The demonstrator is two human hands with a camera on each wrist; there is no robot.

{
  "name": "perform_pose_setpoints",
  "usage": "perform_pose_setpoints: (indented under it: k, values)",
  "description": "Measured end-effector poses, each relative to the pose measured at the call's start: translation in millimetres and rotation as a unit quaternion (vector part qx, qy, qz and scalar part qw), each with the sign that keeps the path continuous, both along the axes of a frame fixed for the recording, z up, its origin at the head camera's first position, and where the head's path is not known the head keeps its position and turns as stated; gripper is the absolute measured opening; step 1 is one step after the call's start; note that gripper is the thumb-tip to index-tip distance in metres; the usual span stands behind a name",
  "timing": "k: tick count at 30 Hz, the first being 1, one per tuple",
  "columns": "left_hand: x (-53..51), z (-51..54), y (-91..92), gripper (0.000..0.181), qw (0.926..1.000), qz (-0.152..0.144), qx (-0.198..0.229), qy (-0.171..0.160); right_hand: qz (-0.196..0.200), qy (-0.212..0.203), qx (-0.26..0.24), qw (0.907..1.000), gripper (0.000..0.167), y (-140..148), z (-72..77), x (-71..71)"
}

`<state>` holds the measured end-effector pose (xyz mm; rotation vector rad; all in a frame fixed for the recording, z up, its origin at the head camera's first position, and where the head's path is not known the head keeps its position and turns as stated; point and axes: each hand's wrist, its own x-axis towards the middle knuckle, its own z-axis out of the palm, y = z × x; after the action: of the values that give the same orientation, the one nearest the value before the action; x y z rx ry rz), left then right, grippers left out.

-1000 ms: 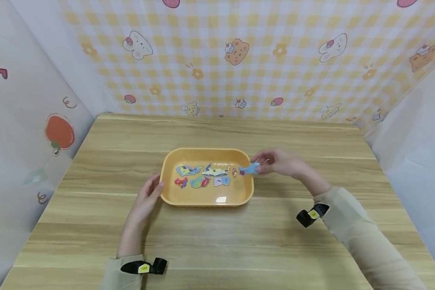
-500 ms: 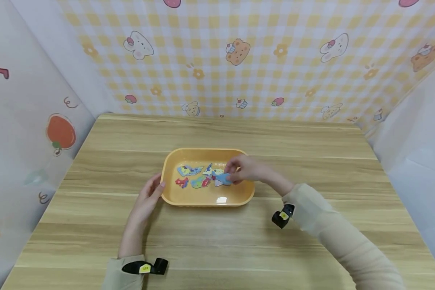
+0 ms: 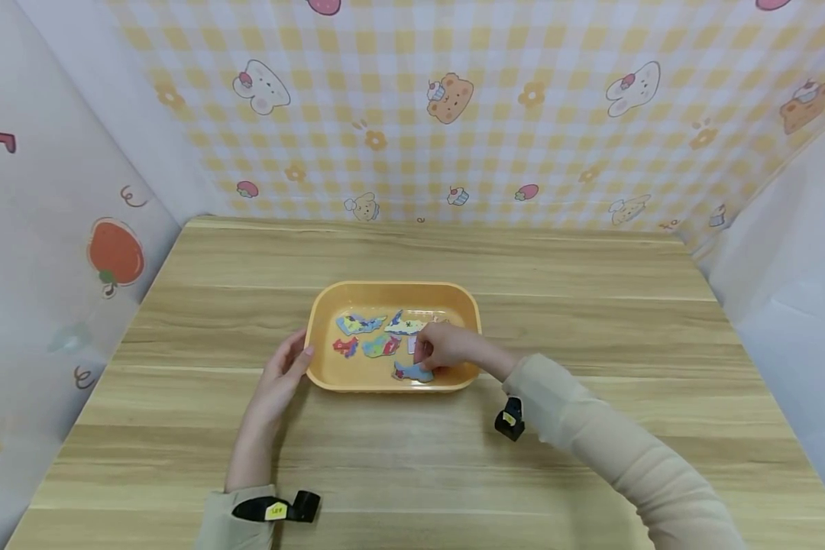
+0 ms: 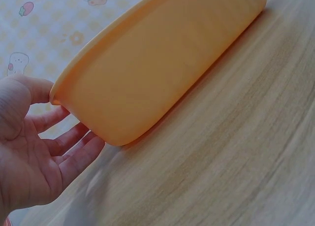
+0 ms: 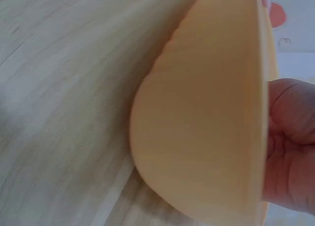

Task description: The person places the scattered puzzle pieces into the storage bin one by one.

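A yellow-orange plastic tray (image 3: 357, 376) stands on the wooden table. My left hand (image 3: 283, 370) holds its left end, thumb at the rim and the other fingers against the outer wall in the left wrist view. Over the tray's near right part, my right hand (image 3: 447, 345) pinches a flat blue puzzle piece (image 3: 411, 372) with a small red mark. Other irregular printed pieces lie inside: a blue-yellow piece (image 3: 360, 324), a red piece (image 3: 345, 347), a green-and-red piece (image 3: 381, 346) and a cream piece (image 3: 403, 324). My right hand partly covers a pale piece. The right wrist view hides the fingertips behind the tray wall.
The wooden table (image 3: 412, 466) extends around the tray on all sides. Behind it rises a yellow checked wall covering (image 3: 385, 107) with cartoon animals. A pale wall (image 3: 41, 252) stands on the left and another (image 3: 791, 252) on the right.
My right hand has carried the blue puzzle piece from the tray's right rim leftward, then toward the near side, low in the tray. The left hand and tray have stayed in place.
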<state>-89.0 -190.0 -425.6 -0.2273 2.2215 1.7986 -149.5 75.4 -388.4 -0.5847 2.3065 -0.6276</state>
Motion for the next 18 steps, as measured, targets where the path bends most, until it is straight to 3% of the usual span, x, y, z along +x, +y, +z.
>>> perform_pose_setpoints:
  k: [7,13,15,18]
  values:
    - [-1.7,1.1,-0.2,0.054,1.0000,0.000,0.005,-0.007,-0.018,0.016,-0.001,0.9997,0.006,2.1,-4.2,5.1]
    - [-1.5,2.0,0.5,0.051,0.9999,0.013,0.002,-0.003,-0.046,0.070,-0.044,0.9955,0.008,7.7,-3.7,7.0]
    - [0.1,0.9,2.2,0.050,0.9994,0.030,-0.009,0.011,-0.067,0.107,-0.086,0.9883,0.009,10.6,-3.4,7.7]
    - [4.3,0.9,3.5,0.048,0.9969,0.069,-0.023,0.030,-0.096,0.207,-0.174,0.9580,0.014,21.1,-3.1,9.0]
